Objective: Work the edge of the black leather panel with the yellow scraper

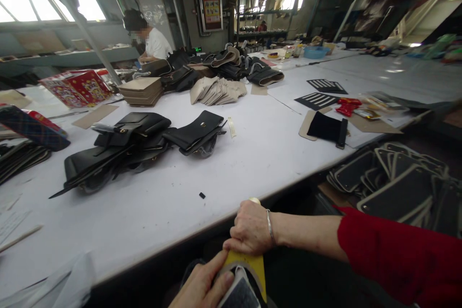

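Observation:
At the table's near edge, my right hand (250,228) is closed in a fist around a yellow thing (258,264). A pale yellow end sticks out above the knuckles. Below the fist the yellow surface widens and shows a curved edge. My left hand (205,281) lies against its left side, with thumb and fingers pressed on it and the index finger close to the right fist. Under the left thumb is a dark flat piece with a whitish border (240,288), partly cut off by the frame. The exact kind of the yellow thing cannot be made out.
Black leather bags (137,139) lie on the white table (252,168), with stacked beige cards (216,90) behind. A small black piece (202,196) lies nearer. Dark panels with pale edging (397,183) are piled at right, below table height. A person (157,43) works across the table.

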Motion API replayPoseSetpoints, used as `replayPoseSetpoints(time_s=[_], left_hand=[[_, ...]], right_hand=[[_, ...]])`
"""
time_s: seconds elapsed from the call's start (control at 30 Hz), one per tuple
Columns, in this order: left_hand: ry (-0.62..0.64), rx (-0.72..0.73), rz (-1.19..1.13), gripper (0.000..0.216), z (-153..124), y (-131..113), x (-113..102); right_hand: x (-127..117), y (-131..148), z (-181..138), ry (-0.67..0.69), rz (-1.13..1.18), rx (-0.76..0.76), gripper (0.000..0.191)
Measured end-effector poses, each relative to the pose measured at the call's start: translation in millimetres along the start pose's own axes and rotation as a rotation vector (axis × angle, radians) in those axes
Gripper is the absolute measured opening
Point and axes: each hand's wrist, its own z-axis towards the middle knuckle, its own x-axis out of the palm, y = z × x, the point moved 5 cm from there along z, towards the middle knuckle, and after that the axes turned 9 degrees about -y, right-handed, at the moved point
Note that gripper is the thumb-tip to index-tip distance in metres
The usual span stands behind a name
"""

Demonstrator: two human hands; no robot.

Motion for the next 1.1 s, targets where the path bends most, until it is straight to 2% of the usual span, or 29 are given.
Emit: replayPoseSetpoints(time_s=[0.4,0.6,0.83,1.1], left_hand=[[0.026,-0.017,0.022,0.047,1,-3,2],[-0.012,0.025,-0.027,0.044,1,-3,2],[0.032,0.034,0.016,0.039,1,-11,3],[0.017,0.089,0.002,0.034,-1,-16,1]], right_hand=[[-2,4,-4,0.047,-0.018,0.019,0.05],[-3,7,-7,0.086,-0.018,0.058,0.051],[-1,12,-13,0.096,-0.02,0.088,0.051],[-7,14,-14,0.117,-0.016,0.131,0.052]])
